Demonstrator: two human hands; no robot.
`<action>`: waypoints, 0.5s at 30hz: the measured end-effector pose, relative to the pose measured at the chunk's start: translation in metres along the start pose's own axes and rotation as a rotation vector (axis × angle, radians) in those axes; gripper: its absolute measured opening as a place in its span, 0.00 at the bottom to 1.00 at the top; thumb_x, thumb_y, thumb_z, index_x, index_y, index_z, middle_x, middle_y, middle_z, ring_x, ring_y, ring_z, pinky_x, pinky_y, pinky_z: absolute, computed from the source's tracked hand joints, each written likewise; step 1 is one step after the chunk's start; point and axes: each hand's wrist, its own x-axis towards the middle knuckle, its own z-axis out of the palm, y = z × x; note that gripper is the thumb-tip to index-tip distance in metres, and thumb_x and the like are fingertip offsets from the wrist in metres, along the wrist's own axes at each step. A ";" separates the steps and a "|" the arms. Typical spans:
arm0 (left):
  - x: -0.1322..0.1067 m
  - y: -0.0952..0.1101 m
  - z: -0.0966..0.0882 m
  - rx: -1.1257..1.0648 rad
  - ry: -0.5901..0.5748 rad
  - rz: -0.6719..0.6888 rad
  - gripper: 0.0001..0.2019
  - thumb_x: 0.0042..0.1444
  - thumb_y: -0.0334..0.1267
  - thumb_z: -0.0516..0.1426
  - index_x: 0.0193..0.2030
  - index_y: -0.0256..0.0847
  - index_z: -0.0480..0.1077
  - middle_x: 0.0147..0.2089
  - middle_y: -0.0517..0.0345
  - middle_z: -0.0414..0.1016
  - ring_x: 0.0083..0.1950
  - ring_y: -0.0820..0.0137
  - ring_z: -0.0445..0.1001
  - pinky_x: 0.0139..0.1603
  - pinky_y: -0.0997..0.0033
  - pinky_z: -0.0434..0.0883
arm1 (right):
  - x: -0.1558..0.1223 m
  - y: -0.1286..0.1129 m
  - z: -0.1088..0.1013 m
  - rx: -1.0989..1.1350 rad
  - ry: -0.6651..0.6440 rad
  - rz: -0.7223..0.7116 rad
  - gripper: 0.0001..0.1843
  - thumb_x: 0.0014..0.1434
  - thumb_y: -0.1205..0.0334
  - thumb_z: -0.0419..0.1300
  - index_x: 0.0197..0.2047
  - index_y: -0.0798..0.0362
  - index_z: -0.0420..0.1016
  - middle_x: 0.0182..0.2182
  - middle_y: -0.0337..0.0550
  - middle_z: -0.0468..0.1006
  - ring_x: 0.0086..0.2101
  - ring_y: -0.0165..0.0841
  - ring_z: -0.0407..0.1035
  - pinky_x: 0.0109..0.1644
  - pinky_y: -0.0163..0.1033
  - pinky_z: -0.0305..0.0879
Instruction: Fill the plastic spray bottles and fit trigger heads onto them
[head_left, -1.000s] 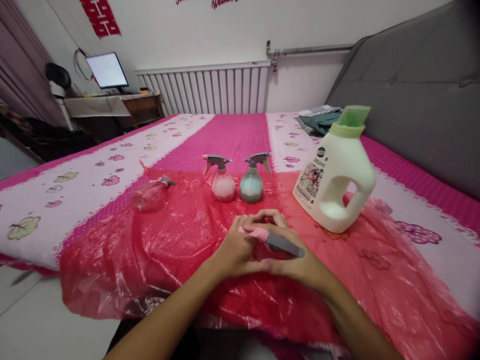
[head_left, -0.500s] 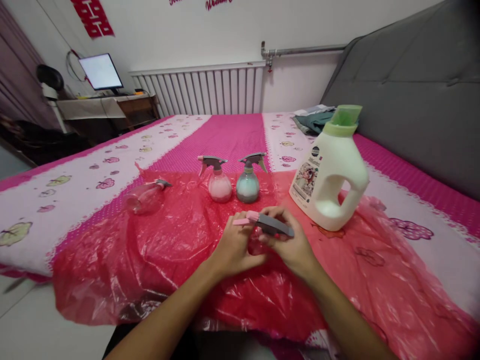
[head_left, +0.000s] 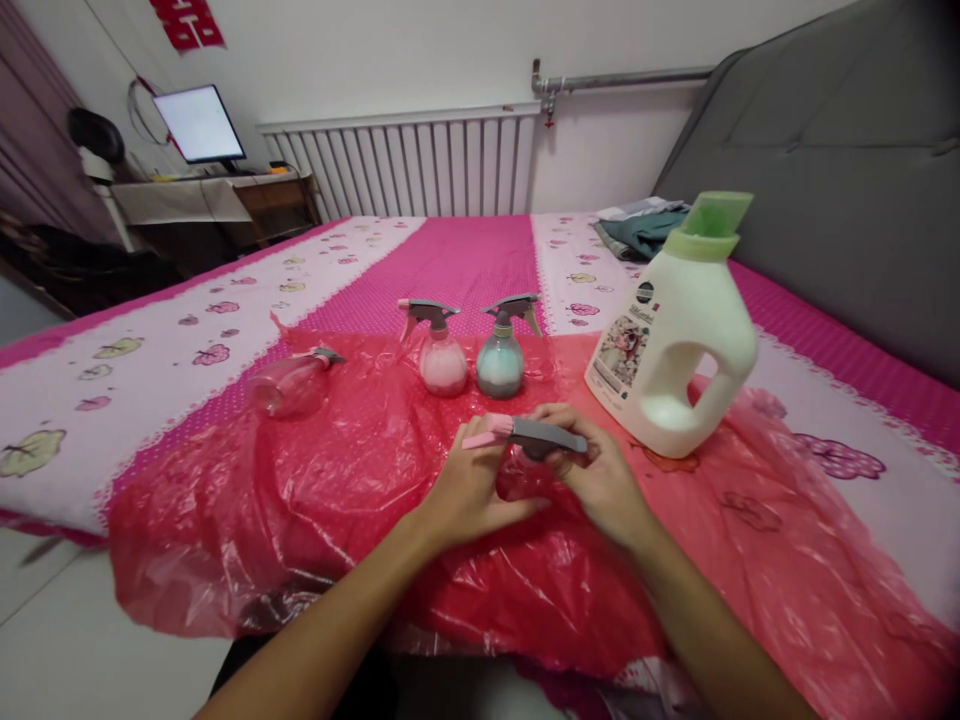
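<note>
Close in front of me is a spray bottle (head_left: 536,436) with a pink and grey trigger head and a clear pinkish body, mostly hidden by my hands. My left hand (head_left: 476,490) wraps round the body from the left, thumb toward me. At the neck, just under the grey head, the fingers of my right hand (head_left: 596,475) are closed. Beyond my hands stand a pink spray bottle (head_left: 442,362) and a blue-green spray bottle (head_left: 500,362), both upright with some liquid inside. Another pink spray bottle (head_left: 289,385) lies on its side to the left.
A large cream jug (head_left: 675,350) with a green cap stands at right. Red plastic sheeting (head_left: 337,500) covers the near part of the bed. Folded clothes (head_left: 645,230) lie by the grey headboard (head_left: 847,140). A radiator (head_left: 405,165) and a desk with a monitor (head_left: 199,125) are behind.
The spray head in my hands has turned slightly and now lies more level. My right fingers have shifted around the neck. The view has moved a little; the other bottles stay put.
</note>
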 end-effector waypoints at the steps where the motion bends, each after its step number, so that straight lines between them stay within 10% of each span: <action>1: 0.000 0.000 0.000 0.000 -0.002 -0.004 0.26 0.58 0.55 0.67 0.57 0.45 0.71 0.52 0.49 0.76 0.55 0.50 0.75 0.55 0.46 0.76 | 0.000 0.001 0.000 0.005 -0.003 0.002 0.23 0.59 0.38 0.72 0.40 0.50 0.79 0.43 0.45 0.78 0.46 0.38 0.74 0.54 0.40 0.70; 15: 0.002 0.003 -0.002 0.016 -0.019 0.046 0.30 0.60 0.49 0.66 0.65 0.43 0.63 0.60 0.44 0.71 0.59 0.50 0.72 0.59 0.46 0.71 | -0.001 0.002 0.008 0.112 -0.038 0.100 0.25 0.69 0.35 0.60 0.35 0.48 0.81 0.44 0.44 0.78 0.46 0.39 0.74 0.55 0.43 0.70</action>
